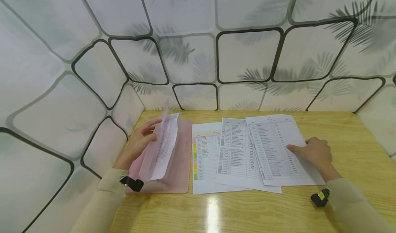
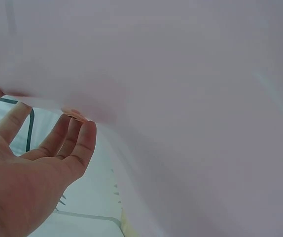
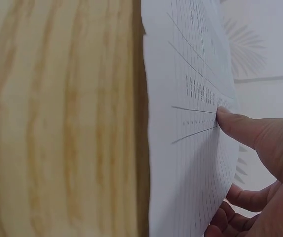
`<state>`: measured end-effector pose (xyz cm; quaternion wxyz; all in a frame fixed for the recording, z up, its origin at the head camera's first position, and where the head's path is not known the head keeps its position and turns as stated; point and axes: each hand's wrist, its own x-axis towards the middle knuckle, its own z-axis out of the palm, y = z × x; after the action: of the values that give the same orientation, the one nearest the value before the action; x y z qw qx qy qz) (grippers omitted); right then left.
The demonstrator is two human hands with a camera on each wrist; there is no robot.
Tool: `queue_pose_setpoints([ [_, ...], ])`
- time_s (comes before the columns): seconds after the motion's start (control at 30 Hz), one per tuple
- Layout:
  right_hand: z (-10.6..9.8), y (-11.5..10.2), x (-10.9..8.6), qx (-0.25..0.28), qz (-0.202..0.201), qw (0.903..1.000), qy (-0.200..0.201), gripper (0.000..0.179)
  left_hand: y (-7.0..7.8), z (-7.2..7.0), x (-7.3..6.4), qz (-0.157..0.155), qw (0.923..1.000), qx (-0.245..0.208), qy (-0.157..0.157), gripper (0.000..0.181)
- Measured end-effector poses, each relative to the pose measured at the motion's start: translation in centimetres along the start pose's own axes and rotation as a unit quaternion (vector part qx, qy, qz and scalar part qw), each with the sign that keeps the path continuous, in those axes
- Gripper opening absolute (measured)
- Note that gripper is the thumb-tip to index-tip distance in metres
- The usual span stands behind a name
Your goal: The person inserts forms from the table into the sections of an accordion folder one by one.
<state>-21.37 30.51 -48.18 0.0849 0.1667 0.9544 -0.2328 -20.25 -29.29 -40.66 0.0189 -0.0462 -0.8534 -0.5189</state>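
My left hand [image 1: 140,140] pinches the raised cover of a pink translucent folder [image 1: 182,157] at the left. In the left wrist view the pink cover [image 2: 181,98] fills most of the picture, and the fingers of the left hand [image 2: 48,168] touch its edge. A printed sheet [image 1: 167,147] stands tilted inside the folder. Farther right, my right hand [image 1: 314,152] holds the right edge of the rightmost printed sheet [image 1: 272,150]. In the right wrist view, the thumb of the right hand [image 3: 260,163] lies on top of that sheet [image 3: 181,163], with fingers curled at its edge.
Under the rightmost sheet lies another printed sheet [image 1: 235,157]. A sheet with coloured cells [image 1: 205,157] is partly beneath that one, beside the folder. All rest on a wooden table [image 1: 167,209]. A patterned wall [image 1: 191,61] rises behind and to the left.
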Motion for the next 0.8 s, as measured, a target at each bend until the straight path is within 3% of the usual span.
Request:
queue_pose_setpoints([
  [0.3, 0.1, -0.1, 0.1, 0.003, -0.009, 0.9998, 0.017, 0.093, -0.1, 0.0, 0.1, -0.002, 1.0, 0.008, 0.0, 0.06],
  [0.5, -0.3, 0.3, 0.7, 0.023, -0.038, 0.999, 0.01, 0.106, -0.2, 0.1, 0.2, -0.006, 0.9999, 0.013, 0.0, 0.061],
  [0.67, -1.1, 1.4, 1.5, 0.04, -0.064, 0.9971, -0.01, 0.087, 0.3, 0.1, 0.0, -0.009, 0.9999, 0.008, -0.002, 0.061],
  [0.8, -1.7, 1.5, 1.5, 0.07, -0.056, 0.9955, -0.03, 0.072, 0.3, 0.1, 0.0, -0.008, 0.9999, 0.009, -0.001, 0.061],
])
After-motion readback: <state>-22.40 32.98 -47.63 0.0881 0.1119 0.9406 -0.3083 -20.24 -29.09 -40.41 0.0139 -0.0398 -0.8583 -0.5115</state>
